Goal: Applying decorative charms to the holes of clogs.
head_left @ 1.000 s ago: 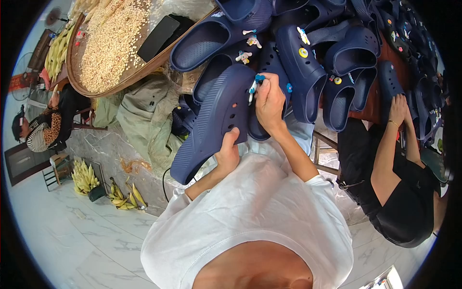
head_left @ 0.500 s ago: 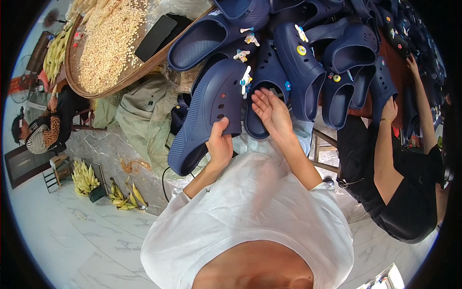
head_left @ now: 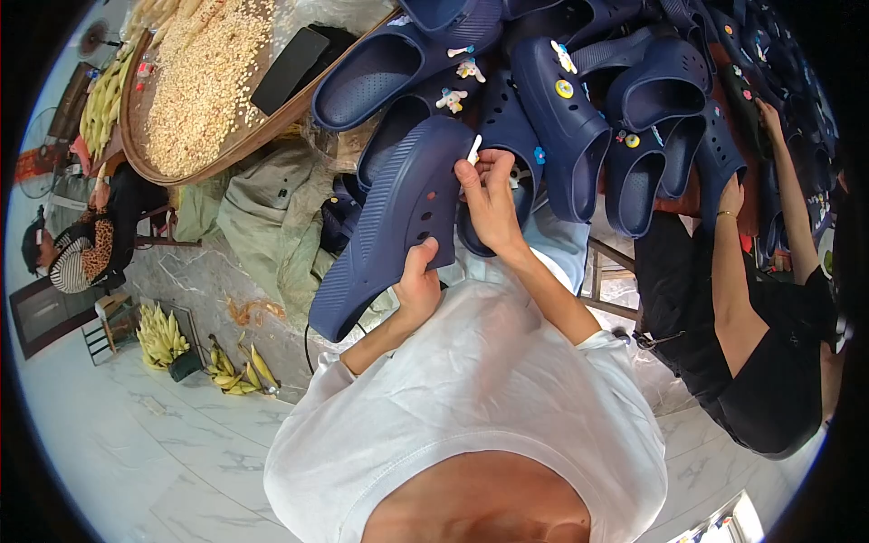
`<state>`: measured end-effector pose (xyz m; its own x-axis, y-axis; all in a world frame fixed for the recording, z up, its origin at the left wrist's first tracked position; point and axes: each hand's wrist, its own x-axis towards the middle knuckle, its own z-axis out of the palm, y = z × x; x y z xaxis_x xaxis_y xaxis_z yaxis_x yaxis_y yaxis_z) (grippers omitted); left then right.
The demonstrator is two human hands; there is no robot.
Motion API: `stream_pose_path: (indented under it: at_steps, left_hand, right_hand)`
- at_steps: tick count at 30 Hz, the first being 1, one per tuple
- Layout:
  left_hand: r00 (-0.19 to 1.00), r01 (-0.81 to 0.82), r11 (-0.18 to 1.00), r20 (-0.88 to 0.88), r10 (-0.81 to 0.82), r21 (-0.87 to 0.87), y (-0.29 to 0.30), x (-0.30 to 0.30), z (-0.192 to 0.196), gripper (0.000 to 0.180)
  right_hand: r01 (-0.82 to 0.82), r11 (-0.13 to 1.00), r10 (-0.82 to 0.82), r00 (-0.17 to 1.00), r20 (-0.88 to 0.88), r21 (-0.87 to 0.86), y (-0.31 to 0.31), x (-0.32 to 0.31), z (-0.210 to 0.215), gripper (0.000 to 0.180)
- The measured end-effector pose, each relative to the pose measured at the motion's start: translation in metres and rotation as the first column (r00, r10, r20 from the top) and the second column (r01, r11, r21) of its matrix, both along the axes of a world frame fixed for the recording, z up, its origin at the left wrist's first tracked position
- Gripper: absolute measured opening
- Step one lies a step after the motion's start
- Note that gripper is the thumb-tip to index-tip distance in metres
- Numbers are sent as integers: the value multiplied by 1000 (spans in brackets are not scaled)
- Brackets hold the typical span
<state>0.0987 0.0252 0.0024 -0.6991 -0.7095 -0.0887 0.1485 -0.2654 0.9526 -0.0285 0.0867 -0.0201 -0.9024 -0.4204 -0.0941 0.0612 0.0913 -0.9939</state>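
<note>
My left hand grips a navy foam clog by its opening edge, thumb on the outside near the row of vent holes. The clog is tilted, its ridged sole side turned to the left. At its upper right my right hand is closed, thumb and fingers pinching at a small white shoe charm that the fingers partly cover. Just behind that hand lies another navy clog with a blue flower charm. To its right a clog bears white and yellow charms.
More navy clogs crowd the far side. At far left stands a woven tray of corn kernels with a black phone. Corn cobs sit on the floor at left. A co-worker in black handles clogs at right.
My right hand, open before with fingers spread, has moved up and left and closed at the charm. The held clog has turned slightly, showing more of its ridged side.
</note>
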Motion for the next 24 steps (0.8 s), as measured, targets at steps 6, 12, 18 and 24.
stream_pose_path:
  at_steps: [6, 12, 18, 24]
  left_hand:
    - [999, -32, 998, 12, 32, -61, 6, 4, -3, 36]
    - [989, -137, 989, -42, 139, 62, 4, -1, 4, 34]
    - [977, -110, 840, -99, 190, 531, -6, -17, 26, 39]
    - [975, -134, 839, -82, 206, 527, -11, -21, 28, 47]
  right_hand:
    - [68, 971, 15, 939, -342, 230, 4, 5, 5, 31]
    - [71, 997, -71, 997, 15, 0, 2, -1, 3, 20]
    - [329, 843, 153, 611, 776, -426, 15, 0, -3, 25]
    - [602, 694, 137, 428, 893, -395, 25, -17, -24, 27]
